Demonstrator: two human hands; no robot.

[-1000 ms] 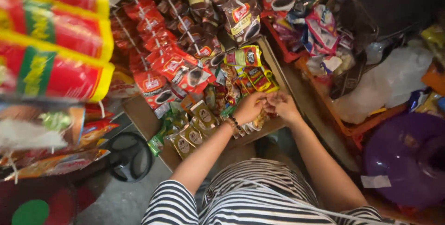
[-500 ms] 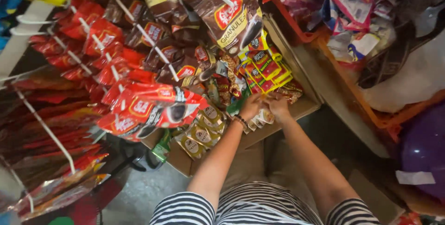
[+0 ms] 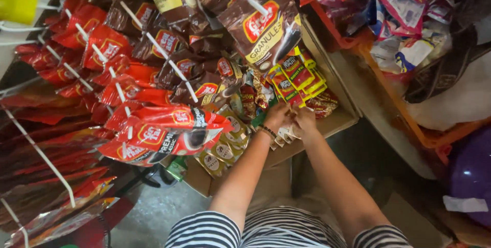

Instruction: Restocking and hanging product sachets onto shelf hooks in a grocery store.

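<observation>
Red sachet strips [image 3: 153, 135] on white pegs [image 3: 169, 64]; purple balloon [image 3: 473, 176] right; yellow-red packets [image 3: 299, 74] in cardboard box [image 3: 337, 120].

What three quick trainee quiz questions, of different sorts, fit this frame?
1. True or false: both hands meet over the cardboard box.
2. What do they hold? A) small pale sachets B) a bottle C) a purple ball
3. Fill in: the red packets hang on white ____.

Key: 1 true; 2 A; 3 hooks.

Red sachets [image 3: 169, 133] (black-and-white striped shirt [image 3: 266, 230])
</observation>
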